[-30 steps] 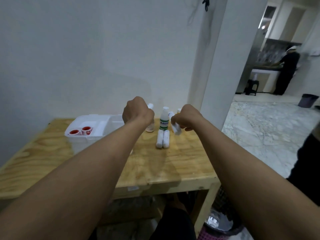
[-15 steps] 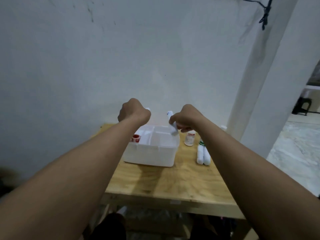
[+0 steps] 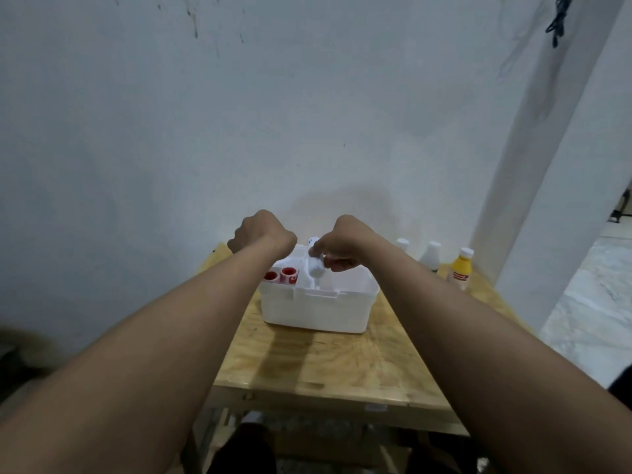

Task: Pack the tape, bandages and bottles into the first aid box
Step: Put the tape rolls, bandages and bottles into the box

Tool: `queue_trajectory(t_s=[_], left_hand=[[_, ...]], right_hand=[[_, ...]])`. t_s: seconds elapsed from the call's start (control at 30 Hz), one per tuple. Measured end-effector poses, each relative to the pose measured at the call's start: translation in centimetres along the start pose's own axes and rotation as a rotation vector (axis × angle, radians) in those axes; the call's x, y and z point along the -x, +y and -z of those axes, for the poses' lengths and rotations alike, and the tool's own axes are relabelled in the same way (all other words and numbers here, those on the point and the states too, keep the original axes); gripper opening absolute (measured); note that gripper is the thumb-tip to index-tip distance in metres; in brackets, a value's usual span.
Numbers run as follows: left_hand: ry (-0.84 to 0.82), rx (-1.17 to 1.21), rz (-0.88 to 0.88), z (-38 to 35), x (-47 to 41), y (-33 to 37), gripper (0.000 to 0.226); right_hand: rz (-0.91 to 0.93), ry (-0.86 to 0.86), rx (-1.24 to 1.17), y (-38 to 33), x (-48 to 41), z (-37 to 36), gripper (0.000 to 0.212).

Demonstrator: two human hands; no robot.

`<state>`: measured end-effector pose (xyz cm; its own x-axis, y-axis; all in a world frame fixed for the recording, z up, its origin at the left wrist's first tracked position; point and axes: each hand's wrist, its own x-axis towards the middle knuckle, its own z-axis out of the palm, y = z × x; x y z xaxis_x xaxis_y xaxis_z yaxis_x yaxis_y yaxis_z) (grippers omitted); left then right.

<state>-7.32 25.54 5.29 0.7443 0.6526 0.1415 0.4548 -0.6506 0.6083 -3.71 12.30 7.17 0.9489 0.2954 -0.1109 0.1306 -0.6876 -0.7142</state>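
The white first aid box (image 3: pixel 318 311) stands open on the wooden table (image 3: pixel 342 360). Two red tape rolls (image 3: pixel 280 275) sit in its left compartment. My right hand (image 3: pixel 345 241) is shut on a white bandage roll (image 3: pixel 315 263), held tilted just over the middle of the box. My left hand (image 3: pixel 261 234) is a closed fist above the box's back left corner; whatever it may hold is hidden. Three bottles stand to the right of the box: a white cap (image 3: pixel 403 243), a white bottle (image 3: pixel 431 256) and a yellow bottle (image 3: pixel 461 268).
A white wall rises right behind the table. A white pillar (image 3: pixel 554 200) stands at the table's right end, with marble floor (image 3: pixel 588 309) beyond it. My right forearm covers the table surface just right of the box.
Both hands travelled left from the bottles to above the box, the right one carrying the bandage roll. The box has shifted from the left of the view to its centre.
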Motion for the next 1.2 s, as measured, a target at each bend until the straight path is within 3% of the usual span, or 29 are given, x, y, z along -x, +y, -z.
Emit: queue_trajectory(t_s=[0.57, 0.93, 1.2], left_hand=[[-0.008, -0.199, -0.027, -2.0, -1.7, -1.2, 0.028], [-0.012, -0.233, -0.033, -2.0, -1.7, -0.9, 0.025], [0.068, -0.187, -0.254, -2.3, -0.7, 0.4, 0.010]], right_hand=[[0.057, 0.040, 0.207, 0.7, -2.0, -2.7, 0.030], [0.099, 0.123, 0.241, 1.8, -3.2, -2.7, 0.015], [0.109, 0.236, 0.261, 4.1, -2.6, 0.8, 0.015]])
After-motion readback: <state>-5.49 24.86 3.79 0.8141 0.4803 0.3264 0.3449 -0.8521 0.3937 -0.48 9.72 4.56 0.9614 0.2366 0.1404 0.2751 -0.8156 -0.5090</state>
